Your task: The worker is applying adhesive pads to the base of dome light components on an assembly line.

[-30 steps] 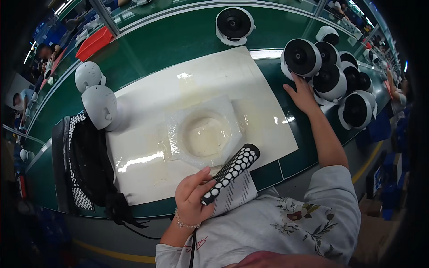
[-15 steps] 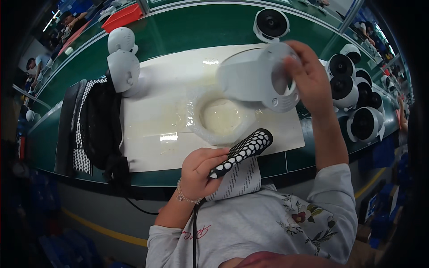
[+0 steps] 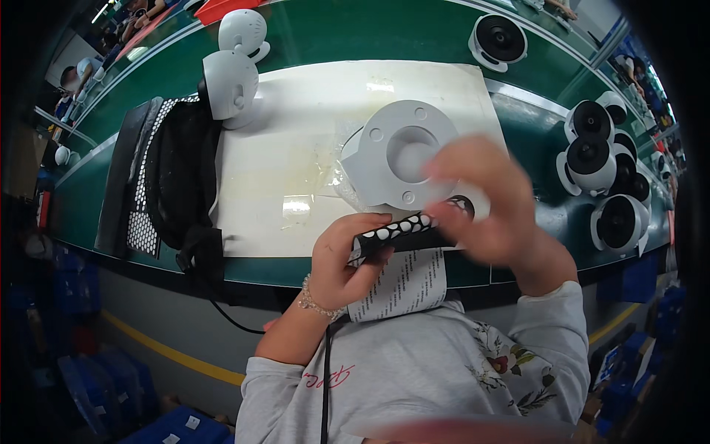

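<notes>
Nearest you: a white paper strip with dark printed lines (image 3: 405, 287) hangs just below your left fingers. Your left hand (image 3: 339, 260) is closed round one end of a black tube with white spots (image 3: 403, 228), fingers on top, thumb underneath. Your right hand (image 3: 494, 203) is motion-blurred, fingers half curled at the tube's other end; can't tell if they grip it or only pass over.

Just beyond both sets of fingertips, a white plastic housing with a round holed base (image 3: 376, 154) lies base up on a clear-wrapped padded ring (image 3: 345, 185), mostly hidden. Under those, a cream sheet (image 3: 288, 140).

Well left of your left fingers: a black fabric bag (image 3: 181, 170), then two white rounded units (image 3: 232, 83) past it. Right of your right fingers: a cluster of white units with black faces (image 3: 589, 154). Farther out, one more black-faced unit (image 3: 501, 38), standing alone.
</notes>
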`<state>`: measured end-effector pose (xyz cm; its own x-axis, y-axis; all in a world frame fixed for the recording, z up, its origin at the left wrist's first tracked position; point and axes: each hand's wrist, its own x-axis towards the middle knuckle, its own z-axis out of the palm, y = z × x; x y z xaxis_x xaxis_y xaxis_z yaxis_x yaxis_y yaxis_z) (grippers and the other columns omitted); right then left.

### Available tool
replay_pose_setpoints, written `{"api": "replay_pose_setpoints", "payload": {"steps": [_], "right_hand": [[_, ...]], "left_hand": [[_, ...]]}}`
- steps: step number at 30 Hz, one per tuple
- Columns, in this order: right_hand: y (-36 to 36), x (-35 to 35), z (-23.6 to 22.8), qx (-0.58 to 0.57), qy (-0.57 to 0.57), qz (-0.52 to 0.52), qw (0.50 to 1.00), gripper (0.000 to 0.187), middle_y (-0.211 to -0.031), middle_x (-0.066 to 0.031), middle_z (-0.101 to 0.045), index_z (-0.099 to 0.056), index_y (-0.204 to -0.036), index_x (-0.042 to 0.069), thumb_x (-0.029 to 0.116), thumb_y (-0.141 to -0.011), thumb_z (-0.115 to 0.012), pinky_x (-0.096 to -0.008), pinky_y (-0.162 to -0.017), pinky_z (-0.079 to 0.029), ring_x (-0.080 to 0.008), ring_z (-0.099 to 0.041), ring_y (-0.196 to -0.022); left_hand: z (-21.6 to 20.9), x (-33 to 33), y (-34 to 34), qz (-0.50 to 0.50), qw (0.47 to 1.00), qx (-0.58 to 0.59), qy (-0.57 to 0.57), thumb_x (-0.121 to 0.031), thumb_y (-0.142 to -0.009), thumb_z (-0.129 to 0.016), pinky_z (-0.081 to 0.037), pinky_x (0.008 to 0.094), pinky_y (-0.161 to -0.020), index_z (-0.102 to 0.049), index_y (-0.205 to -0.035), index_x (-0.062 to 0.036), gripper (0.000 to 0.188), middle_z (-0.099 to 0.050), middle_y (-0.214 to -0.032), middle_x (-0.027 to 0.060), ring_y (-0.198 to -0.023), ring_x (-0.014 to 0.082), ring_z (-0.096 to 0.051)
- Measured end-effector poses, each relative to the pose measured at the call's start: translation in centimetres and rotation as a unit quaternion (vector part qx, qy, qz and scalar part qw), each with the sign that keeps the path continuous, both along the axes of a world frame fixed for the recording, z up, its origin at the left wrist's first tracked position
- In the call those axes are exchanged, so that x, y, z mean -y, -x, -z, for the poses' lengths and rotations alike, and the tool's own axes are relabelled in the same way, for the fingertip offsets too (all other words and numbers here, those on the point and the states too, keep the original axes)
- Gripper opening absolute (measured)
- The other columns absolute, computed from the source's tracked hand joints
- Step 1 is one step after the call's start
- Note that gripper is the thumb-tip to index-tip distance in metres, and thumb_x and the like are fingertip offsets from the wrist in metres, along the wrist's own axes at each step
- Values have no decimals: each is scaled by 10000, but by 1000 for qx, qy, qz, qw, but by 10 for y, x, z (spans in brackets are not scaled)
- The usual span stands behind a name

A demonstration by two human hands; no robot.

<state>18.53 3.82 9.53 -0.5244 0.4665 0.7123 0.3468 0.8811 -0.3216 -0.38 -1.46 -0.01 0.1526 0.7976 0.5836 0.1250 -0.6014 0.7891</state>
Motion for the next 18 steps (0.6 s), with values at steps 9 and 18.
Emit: {"api": "replay_pose_setpoints", "payload": {"steps": [9, 18], "right_hand": [[23, 17, 19, 51, 0, -103, 993, 253, -832, -38, -601, -616, -893, 57, 81, -654, -697, -310, -646, -414, -203, -555, -731], [17, 13, 11, -2, -49, -119, 992, 261, -851, -59, -603, -600, -872, 53, 34, -633, -703, -308, -664, -424, -233, -570, -781]], "left_hand": [[3, 1, 2, -5, 999, -22, -38, 75, -590, -558, -454, 312, -632, -542, -929, 4, 346, -587, -832, 116, -706, 263, -567], [-10, 6, -1, -53, 999, 1, 5, 47, -594, -654, -423, 293, -550, -564, -811, -7, 241, -568, -728, 93, -613, 220, -535]]}}
